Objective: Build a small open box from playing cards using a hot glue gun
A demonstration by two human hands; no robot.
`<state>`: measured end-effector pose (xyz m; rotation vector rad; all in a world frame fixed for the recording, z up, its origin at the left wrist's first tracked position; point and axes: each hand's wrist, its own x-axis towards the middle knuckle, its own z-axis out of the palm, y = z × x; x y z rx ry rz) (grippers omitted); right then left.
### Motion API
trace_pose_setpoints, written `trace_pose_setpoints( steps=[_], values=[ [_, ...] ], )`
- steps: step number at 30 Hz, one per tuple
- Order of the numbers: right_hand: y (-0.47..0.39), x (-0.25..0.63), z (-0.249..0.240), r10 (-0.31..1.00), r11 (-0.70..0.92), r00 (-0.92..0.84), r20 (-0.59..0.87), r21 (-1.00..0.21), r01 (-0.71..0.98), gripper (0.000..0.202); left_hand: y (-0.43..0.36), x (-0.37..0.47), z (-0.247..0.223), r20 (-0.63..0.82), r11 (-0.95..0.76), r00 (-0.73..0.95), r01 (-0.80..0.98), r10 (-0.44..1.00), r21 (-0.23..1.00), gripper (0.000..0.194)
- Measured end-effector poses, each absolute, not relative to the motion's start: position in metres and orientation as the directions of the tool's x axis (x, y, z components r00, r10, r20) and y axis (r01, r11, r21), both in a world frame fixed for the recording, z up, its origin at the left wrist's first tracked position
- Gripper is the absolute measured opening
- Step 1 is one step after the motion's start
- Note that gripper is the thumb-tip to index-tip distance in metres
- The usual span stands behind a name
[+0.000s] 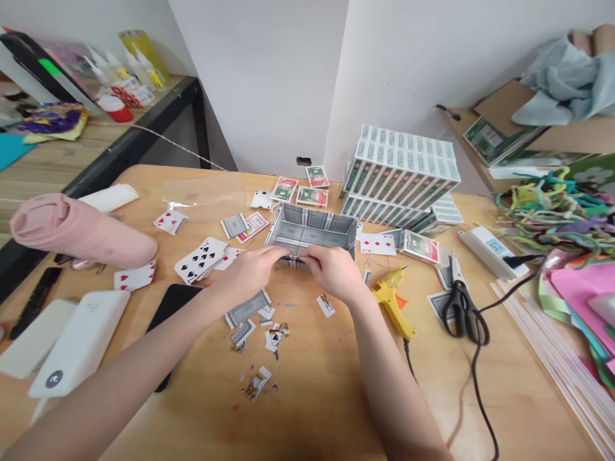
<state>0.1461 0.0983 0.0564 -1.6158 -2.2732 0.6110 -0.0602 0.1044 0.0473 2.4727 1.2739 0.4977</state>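
An open box built from grey-backed playing cards (312, 229) stands at the middle of the wooden table. My left hand (257, 264) pinches the near edge of this card box at its left part. A short way to the right, my right hand (334, 269) also has its fingers closed on the near edge. The fingertips hide part of that edge. Cut card pieces (247, 309) lie below my left hand, and a small card strip (325, 305) lies between my forearms. A yellow glue gun (394, 301) rests to the right of my right hand.
Stacked card packs (401, 169) stand at the back right. Black-handled scissors (464, 307), a cable and a white power strip (492, 251) are at the right. A black phone (175, 307), white power bank (79, 342) and pink roll (81, 230) lie at the left.
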Motion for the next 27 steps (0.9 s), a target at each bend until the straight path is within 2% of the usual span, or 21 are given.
trace_pose_setpoints(
  steps=[4,9,17,21,27],
  values=[
    [0.099,0.146,0.055,0.943,0.291,-0.333,-0.003,-0.479,0.828,0.025,0.103,-0.054,0.038,0.257,-0.572,0.515,0.671,0.817,0.473,0.045],
    [0.099,0.146,0.055,0.941,0.3,-0.338,0.009,-0.483,0.822,0.025,0.109,-0.053,0.034,0.301,-0.607,0.529,0.651,0.793,0.455,0.044],
    [0.099,0.146,0.054,0.939,0.297,-0.344,-0.009,-0.483,0.824,0.025,0.112,-0.058,0.03,0.282,-0.642,0.576,0.688,0.767,0.34,0.046],
    [0.1,0.146,0.053,0.943,0.294,-0.334,0.001,-0.477,0.828,0.026,0.115,-0.057,0.034,0.271,-0.628,0.566,0.703,0.778,0.334,0.047],
    [0.099,0.146,0.053,0.934,0.317,-0.357,0.021,-0.509,0.8,0.025,0.116,-0.056,0.047,0.169,-0.684,0.67,0.659,0.723,0.312,0.041]
  ],
)
